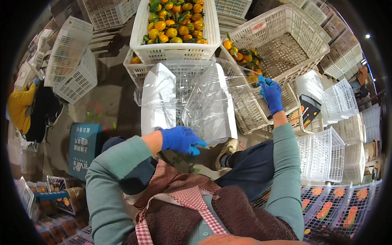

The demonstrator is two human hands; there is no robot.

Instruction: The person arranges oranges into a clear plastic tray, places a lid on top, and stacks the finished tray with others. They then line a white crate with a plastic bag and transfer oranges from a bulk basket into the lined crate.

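Before me stands a clear plastic basket lined with white sheets along both sides. Thin clear plastic film lies crumpled over and inside it. My right hand, in a blue knitted glove, pinches the film and pulls a strip of it taut past the basket's right side. My left hand, gloved alike, hovers at the basket's near edge with its fingers apart and nothing seen in them. Beyond the basket, a white plastic crate holds leafy mandarins, stacked on another crate.
At the right, a large crate has leafy mandarins at its left end. A teal box bearing writing stands left of my knee. Clear baskets are stacked at the right. A person in a yellow top is at far left.
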